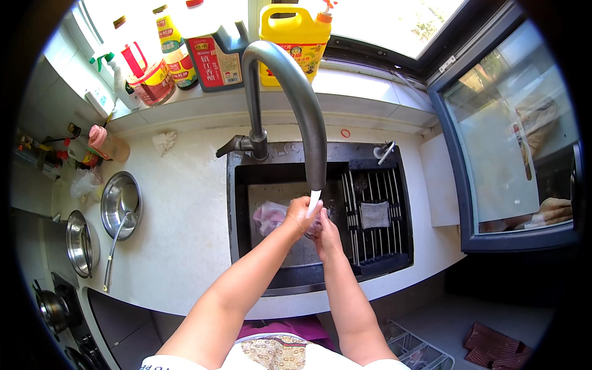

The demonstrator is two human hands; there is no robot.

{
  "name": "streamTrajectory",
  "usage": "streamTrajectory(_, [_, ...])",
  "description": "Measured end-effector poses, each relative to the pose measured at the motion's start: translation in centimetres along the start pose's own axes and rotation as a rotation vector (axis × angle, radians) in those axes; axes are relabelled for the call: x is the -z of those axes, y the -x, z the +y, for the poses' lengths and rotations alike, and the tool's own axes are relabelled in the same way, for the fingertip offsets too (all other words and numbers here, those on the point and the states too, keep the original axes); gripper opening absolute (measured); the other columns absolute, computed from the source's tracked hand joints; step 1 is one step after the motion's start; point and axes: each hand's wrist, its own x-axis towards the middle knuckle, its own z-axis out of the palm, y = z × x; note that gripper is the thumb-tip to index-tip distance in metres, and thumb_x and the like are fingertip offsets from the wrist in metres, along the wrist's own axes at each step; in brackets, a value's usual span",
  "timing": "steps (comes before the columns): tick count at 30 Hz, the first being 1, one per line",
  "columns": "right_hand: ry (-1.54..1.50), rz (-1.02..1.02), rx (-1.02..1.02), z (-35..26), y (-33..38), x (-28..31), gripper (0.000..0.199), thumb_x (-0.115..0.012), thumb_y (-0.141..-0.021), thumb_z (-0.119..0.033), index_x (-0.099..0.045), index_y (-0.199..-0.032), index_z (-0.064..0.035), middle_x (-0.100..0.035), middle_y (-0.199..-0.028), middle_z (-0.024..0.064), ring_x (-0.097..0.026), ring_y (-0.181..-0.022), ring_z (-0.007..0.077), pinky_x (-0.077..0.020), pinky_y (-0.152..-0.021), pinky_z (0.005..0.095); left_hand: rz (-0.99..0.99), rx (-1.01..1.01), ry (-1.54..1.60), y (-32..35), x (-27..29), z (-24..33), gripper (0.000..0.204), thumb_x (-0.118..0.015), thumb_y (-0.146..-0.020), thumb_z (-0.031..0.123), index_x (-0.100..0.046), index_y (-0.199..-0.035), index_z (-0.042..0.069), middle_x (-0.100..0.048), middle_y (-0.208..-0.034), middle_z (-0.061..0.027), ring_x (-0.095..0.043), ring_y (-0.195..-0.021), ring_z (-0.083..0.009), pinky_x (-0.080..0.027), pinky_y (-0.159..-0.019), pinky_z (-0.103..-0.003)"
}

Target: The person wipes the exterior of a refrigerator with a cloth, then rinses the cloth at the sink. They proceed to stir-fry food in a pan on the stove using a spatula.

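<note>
Left hand (pixel 300 213) and right hand (pixel 327 237) both grasping, I hold a crumpled pinkish bundle (pixel 268 217) under water (pixel 314 201) running from the grey faucet (pixel 314 132), inside the black sink (pixel 296 280), left of the metal rack (pixel 353 220).

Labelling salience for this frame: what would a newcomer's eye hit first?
First, the tall dark gooseneck faucet arching over the black sink at centre, water running down at the left hand and right hand. In the sink, at the hands' left, is a crumpled pinkish bundle, perhaps a plastic bag. Then the bright yellow jug on the windowsill behind the faucet.
</note>
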Motion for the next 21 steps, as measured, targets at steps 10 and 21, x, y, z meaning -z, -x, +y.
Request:
streamTrajectory(10, [0.567,0.155,0.69,-0.7,1.1,0.9,0.023,-0.067,-0.074,0.002,-0.066,-0.097,-0.0018,-0.06,-0.084,0.0023,-0.055,-0.069,0.0096,-0.046,-0.064,0.0216,0.051,0.019,0.172,3.0,3.0,-1.0,0.04,-0.067,-0.074,0.004,-0.058,-0.112,-0.002,-0.064,-0.097,-0.0132,-0.061,-0.084,-0.0182,-0.048,-0.074,-0.029])
streamTrajectory(21, [0.719,0.074,0.722,1.2,1.6,-1.1,0.027,-0.063,-0.074,-0.003,-0.063,-0.102,-0.002,-0.059,-0.103,0.0097,-0.058,-0.097,0.0213,-0.0476,-0.081,0.0298,0.206,-0.629,-0.733,8.4,2.9,3.2,0.033,-0.062,-0.073,0.007,-0.056,-0.106,0.004,-0.065,-0.084,-0.0133,-0.061,-0.079,-0.0346,-0.048,-0.074,-0.042])
